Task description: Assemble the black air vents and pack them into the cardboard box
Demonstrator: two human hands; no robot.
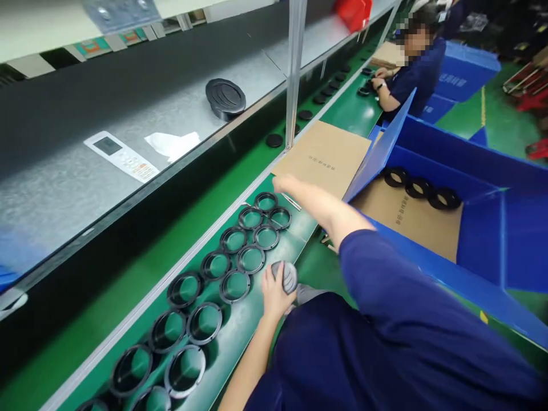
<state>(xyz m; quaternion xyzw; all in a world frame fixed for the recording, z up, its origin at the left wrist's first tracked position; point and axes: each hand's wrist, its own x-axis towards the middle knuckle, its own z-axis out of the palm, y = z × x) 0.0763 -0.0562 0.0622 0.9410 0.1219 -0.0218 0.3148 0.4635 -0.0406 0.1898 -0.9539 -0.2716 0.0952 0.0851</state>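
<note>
Near the bench's front edge, my left hand (275, 290) grips a round, dark grey slatted cap (287, 277), with the fingers over its side. My right arm stretches forward past the far end of the rings; my right hand (282, 184) is beside the near corner of a flat cardboard sheet (323, 157), and its fingers cannot be made out. Several open black rings (251, 259) stand in two rows along the green bench (240, 342). A thin pale strip (291, 201) lies just below my right hand.
At right stands a blue box (483, 228) holding cardboard and black rings (418, 187). A metal post (294, 74) rises behind the bench. The grey shelf (51, 188) bears a black vent (225, 98) and a white remote (122, 157). A person (417, 68) works farther along.
</note>
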